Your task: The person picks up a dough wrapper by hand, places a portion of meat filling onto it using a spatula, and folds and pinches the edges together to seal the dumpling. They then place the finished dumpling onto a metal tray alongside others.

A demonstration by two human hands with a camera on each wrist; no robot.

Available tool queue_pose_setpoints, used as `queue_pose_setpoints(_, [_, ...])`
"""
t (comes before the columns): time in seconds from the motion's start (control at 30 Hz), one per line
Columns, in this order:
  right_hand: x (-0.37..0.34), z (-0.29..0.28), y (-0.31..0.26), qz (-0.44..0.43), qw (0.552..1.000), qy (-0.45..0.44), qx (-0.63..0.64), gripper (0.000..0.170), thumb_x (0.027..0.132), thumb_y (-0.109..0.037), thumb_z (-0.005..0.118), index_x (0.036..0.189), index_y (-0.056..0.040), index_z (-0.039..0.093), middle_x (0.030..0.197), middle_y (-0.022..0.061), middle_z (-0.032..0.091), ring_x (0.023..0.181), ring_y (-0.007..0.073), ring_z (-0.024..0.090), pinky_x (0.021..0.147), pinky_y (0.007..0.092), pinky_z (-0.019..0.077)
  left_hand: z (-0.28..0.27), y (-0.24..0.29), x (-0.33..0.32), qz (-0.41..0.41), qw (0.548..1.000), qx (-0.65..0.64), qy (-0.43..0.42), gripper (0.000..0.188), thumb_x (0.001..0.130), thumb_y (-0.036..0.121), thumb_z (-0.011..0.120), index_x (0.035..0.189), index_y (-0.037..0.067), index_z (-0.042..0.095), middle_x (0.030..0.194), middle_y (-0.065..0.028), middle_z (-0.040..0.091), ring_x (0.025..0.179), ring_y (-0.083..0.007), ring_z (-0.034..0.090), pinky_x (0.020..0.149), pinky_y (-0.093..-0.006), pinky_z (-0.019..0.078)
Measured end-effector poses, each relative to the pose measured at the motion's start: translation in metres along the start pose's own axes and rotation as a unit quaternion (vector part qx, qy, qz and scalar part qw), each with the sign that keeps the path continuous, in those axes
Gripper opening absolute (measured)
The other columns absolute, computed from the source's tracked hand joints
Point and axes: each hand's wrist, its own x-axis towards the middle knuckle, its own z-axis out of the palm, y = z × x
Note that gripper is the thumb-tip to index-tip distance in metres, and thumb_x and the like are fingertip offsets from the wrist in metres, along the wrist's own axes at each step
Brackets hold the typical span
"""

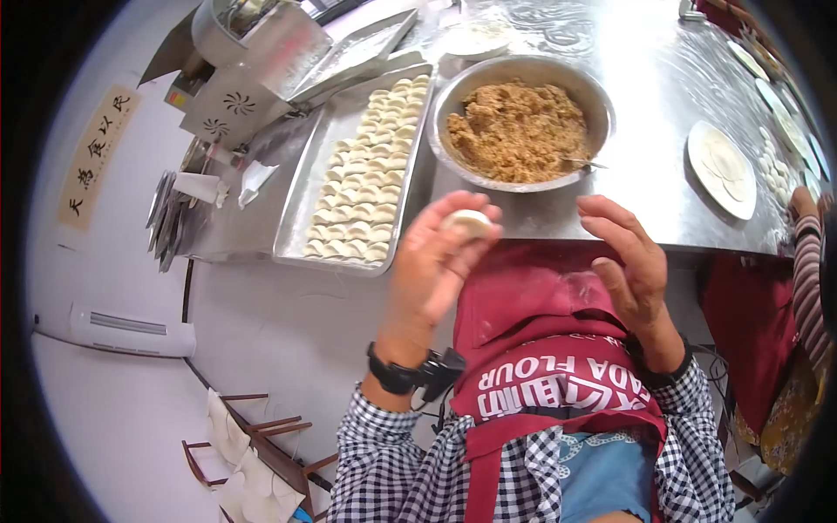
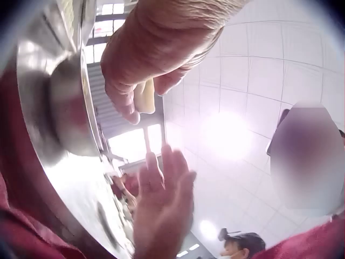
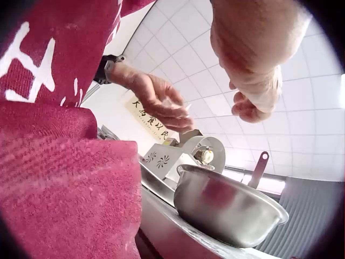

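Note:
My left hand (image 1: pixel 436 261) holds a pale folded dumpling (image 1: pixel 468 223) between thumb and fingers, raised in front of the table's near edge. In the left wrist view part of the dumpling (image 2: pixel 144 97) shows between the fingertips. Across from it, my right hand (image 1: pixel 629 261) is held up with loosely bent fingers and nothing in them. Beyond both hands stands a steel bowl (image 1: pixel 446 157) of brown minced filling (image 1: pixel 519 126), a spoon handle (image 1: pixel 586 163) sticking out on its right. Left of the bowl, a metal tray (image 1: pixel 307 187) carries rows of folded dumplings (image 1: pixel 362 196).
A white plate (image 1: pixel 698 144) of round wrappers (image 1: pixel 724 166) lies on the steel table (image 1: pixel 649 113) at right. Farther right are small dough pieces (image 1: pixel 772 166) and another person's hand (image 1: pixel 802 202). A machine with a metal housing (image 1: pixel 231 113) stands at back left.

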Motion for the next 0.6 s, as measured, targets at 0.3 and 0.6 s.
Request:
queue_pose_setpoints(0.3, [0.013,-0.006,0.006,0.037,0.999,0.001,-0.003,0.029,0.072,0.011,0.055,0.1,0.0026,0.057,0.104,0.0159,0.059,0.079,0.0175,0.061,0.065,0.024,0.0495,-0.182,0.122,0.051,0.034,0.915,0.292,0.276,0.024,0.086,0.008,0.045,0.106,-0.001,0.054,0.099,-0.0118,0.059,0.087,-0.017,0.058,0.069,-0.0276,0.0531])
queue_pose_setpoints(0.6, [0.026,-0.03,-0.002,0.09,0.992,0.028,-0.086,0.029,0.069,0.016,0.053,0.095,0.0043,0.057,0.101,0.0177,0.059,0.073,0.0171,0.06,0.064,0.026,0.0492,-0.265,0.198,0.148,0.002,0.748,0.612,0.256,0.024,0.074,0.006,0.061,0.097,0.002,0.059,0.082,-0.004,0.06,0.072,-0.0112,0.058,0.057,-0.0222,0.0472])
